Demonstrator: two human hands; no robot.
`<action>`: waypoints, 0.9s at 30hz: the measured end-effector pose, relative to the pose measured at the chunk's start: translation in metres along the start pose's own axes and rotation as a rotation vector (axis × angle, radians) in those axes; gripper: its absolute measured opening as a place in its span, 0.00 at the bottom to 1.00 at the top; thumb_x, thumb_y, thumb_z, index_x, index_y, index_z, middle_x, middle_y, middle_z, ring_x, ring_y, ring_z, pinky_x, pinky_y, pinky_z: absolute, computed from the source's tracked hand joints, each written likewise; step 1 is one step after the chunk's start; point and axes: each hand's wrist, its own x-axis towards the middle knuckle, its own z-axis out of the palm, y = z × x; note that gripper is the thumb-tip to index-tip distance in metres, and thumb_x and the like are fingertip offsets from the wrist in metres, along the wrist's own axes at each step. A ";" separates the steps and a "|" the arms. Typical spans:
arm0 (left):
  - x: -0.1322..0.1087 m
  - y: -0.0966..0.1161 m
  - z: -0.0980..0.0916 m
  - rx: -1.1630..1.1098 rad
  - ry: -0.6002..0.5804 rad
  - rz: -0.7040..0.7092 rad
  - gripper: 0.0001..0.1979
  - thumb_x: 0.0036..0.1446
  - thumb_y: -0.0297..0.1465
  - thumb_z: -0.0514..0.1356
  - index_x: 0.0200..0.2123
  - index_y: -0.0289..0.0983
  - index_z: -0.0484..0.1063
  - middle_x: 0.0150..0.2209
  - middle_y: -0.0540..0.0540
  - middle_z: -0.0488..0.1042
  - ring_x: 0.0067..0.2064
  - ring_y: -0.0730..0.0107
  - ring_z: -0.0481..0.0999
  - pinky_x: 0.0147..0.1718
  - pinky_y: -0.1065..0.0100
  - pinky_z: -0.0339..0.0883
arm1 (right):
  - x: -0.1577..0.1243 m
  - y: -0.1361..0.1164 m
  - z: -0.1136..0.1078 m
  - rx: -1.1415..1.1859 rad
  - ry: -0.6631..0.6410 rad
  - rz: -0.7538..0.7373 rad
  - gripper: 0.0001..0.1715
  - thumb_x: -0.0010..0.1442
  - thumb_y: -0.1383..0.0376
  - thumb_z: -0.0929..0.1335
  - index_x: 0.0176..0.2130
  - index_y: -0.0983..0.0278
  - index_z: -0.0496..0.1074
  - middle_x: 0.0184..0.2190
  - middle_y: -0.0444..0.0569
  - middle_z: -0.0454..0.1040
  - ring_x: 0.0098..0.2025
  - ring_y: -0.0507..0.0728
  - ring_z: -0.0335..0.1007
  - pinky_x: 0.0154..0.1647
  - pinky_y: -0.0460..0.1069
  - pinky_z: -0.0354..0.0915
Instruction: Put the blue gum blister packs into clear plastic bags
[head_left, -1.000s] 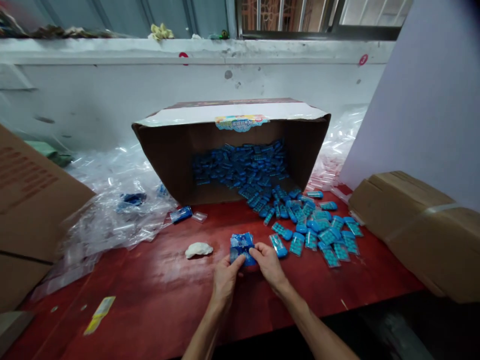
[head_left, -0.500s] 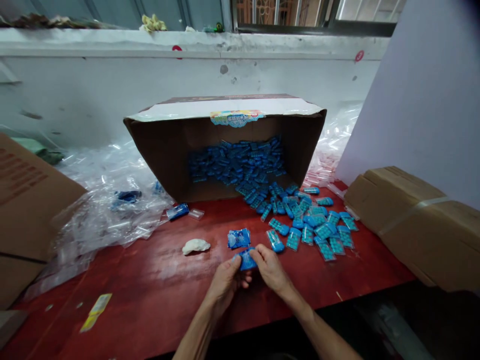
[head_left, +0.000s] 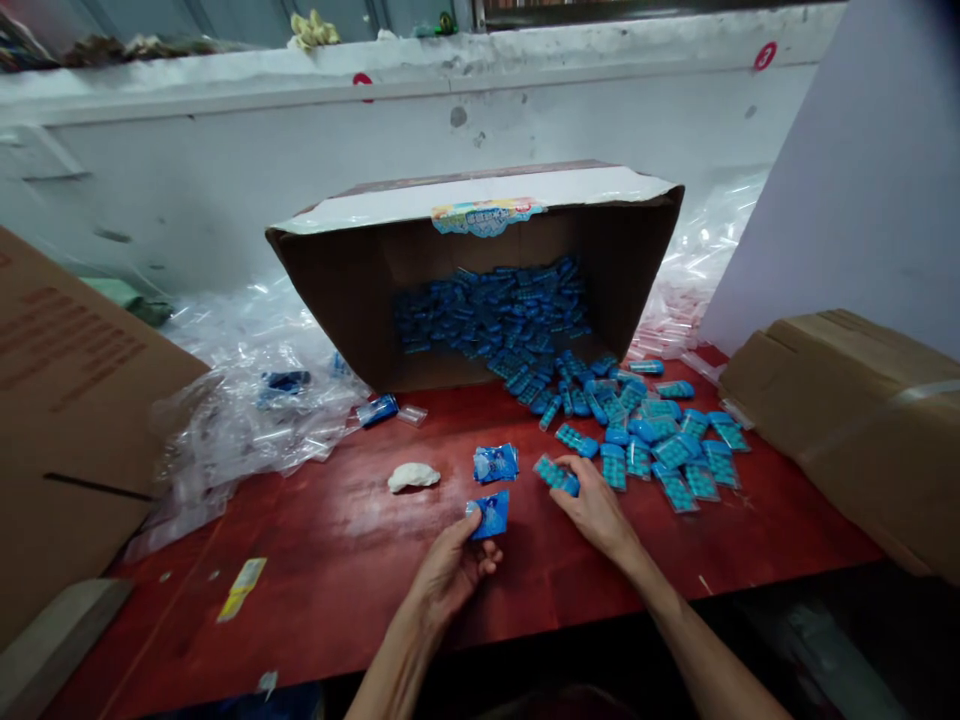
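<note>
My left hand (head_left: 452, 567) pinches a small blue plastic packet (head_left: 490, 515) just above the red table (head_left: 337, 560). A second blue packet (head_left: 496, 463) lies on the table a little beyond it. My right hand (head_left: 596, 510) has its fingers closed on a small blue candy case (head_left: 556, 475) at the near edge of a spilled pile of blue cases (head_left: 645, 435). The pile runs out of a cardboard box (head_left: 352, 290) tipped on its side, with many more cases inside.
A white crumpled lump (head_left: 413, 476) lies left of the packets. Clear plastic bags (head_left: 247, 410) are heaped at the left, beside a large brown carton (head_left: 67, 400). A taped carton (head_left: 847, 420) stands at the right. A yellow label (head_left: 240, 588) lies near the front edge.
My right hand let go of the packet and moved right onto a blue case at the pile's edge. My left hand keeps the packet. One packet was left lying on the table.
</note>
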 end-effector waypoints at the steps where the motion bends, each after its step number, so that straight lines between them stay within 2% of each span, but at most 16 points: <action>1: 0.000 0.000 -0.001 -0.005 0.005 0.012 0.11 0.47 0.36 0.59 0.23 0.34 0.64 0.12 0.51 0.66 0.18 0.74 0.69 0.15 0.76 0.58 | -0.001 0.002 -0.002 0.036 -0.003 -0.001 0.16 0.51 0.69 0.63 0.42 0.61 0.62 0.39 0.48 0.66 0.39 0.55 0.63 0.38 0.47 0.59; 5: -0.002 0.000 0.001 0.023 -0.026 0.046 0.15 0.45 0.39 0.59 0.18 0.35 0.63 0.08 0.54 0.60 0.17 0.72 0.68 0.14 0.75 0.56 | -0.007 -0.002 -0.006 -0.117 0.045 0.012 0.18 0.50 0.69 0.64 0.43 0.60 0.65 0.37 0.50 0.67 0.41 0.60 0.62 0.40 0.53 0.57; 7: -0.003 0.001 0.002 0.088 -0.080 0.078 0.16 0.45 0.40 0.59 0.16 0.34 0.63 0.09 0.53 0.61 0.17 0.72 0.68 0.15 0.74 0.56 | -0.010 -0.012 -0.006 -0.058 0.080 0.025 0.19 0.50 0.67 0.65 0.45 0.59 0.65 0.39 0.52 0.67 0.43 0.61 0.61 0.42 0.55 0.55; 9: -0.005 0.003 0.003 0.179 -0.146 0.134 0.18 0.47 0.40 0.58 0.14 0.33 0.64 0.11 0.50 0.64 0.18 0.74 0.67 0.17 0.74 0.57 | -0.011 -0.026 -0.004 0.229 0.015 0.044 0.23 0.52 0.64 0.64 0.49 0.60 0.60 0.39 0.51 0.68 0.41 0.59 0.63 0.41 0.53 0.58; 12: -0.005 0.007 0.004 0.299 -0.189 0.191 0.17 0.47 0.38 0.57 0.16 0.31 0.67 0.14 0.47 0.68 0.17 0.78 0.65 0.19 0.75 0.57 | -0.010 -0.045 0.005 0.736 -0.225 0.084 0.23 0.52 0.65 0.63 0.49 0.62 0.59 0.29 0.44 0.69 0.30 0.52 0.65 0.30 0.47 0.62; 13: -0.006 0.007 0.005 0.312 -0.175 0.198 0.15 0.46 0.38 0.59 0.19 0.30 0.69 0.15 0.47 0.69 0.17 0.78 0.65 0.19 0.75 0.57 | -0.010 -0.050 0.009 0.829 -0.252 0.112 0.21 0.51 0.67 0.63 0.47 0.62 0.60 0.26 0.42 0.68 0.26 0.50 0.64 0.27 0.45 0.61; 15: -0.006 0.007 0.006 0.292 -0.150 0.187 0.12 0.43 0.36 0.61 0.25 0.30 0.71 0.19 0.47 0.71 0.19 0.77 0.66 0.20 0.75 0.58 | -0.011 -0.056 0.017 0.886 -0.177 0.178 0.17 0.49 0.69 0.63 0.42 0.64 0.63 0.21 0.39 0.63 0.23 0.49 0.60 0.23 0.43 0.58; 18: -0.006 0.004 0.009 0.194 -0.120 0.138 0.12 0.41 0.35 0.63 0.25 0.30 0.70 0.19 0.47 0.71 0.21 0.76 0.67 0.21 0.74 0.59 | -0.015 -0.062 0.023 0.845 -0.025 0.207 0.17 0.49 0.69 0.64 0.42 0.64 0.64 0.19 0.37 0.59 0.22 0.48 0.57 0.22 0.42 0.57; 22: -0.007 -0.002 0.011 0.069 -0.096 0.089 0.11 0.41 0.35 0.63 0.23 0.31 0.69 0.15 0.50 0.67 0.19 0.78 0.65 0.18 0.75 0.58 | -0.018 -0.062 0.011 0.740 -0.053 0.135 0.15 0.54 0.66 0.61 0.44 0.63 0.63 0.18 0.37 0.59 0.21 0.49 0.57 0.23 0.43 0.57; 24: -0.008 -0.003 0.011 0.023 -0.115 0.081 0.11 0.43 0.35 0.62 0.25 0.32 0.68 0.15 0.51 0.67 0.18 0.77 0.66 0.18 0.75 0.59 | -0.017 -0.054 0.000 0.570 -0.062 0.042 0.16 0.57 0.63 0.60 0.46 0.62 0.62 0.22 0.41 0.64 0.25 0.50 0.60 0.28 0.45 0.59; 27: -0.010 -0.003 0.009 -0.025 -0.067 0.045 0.11 0.44 0.35 0.61 0.22 0.33 0.66 0.14 0.51 0.67 0.18 0.75 0.68 0.16 0.75 0.60 | -0.011 -0.032 -0.008 0.098 0.021 -0.031 0.19 0.53 0.62 0.64 0.46 0.61 0.64 0.35 0.50 0.68 0.38 0.58 0.62 0.38 0.52 0.57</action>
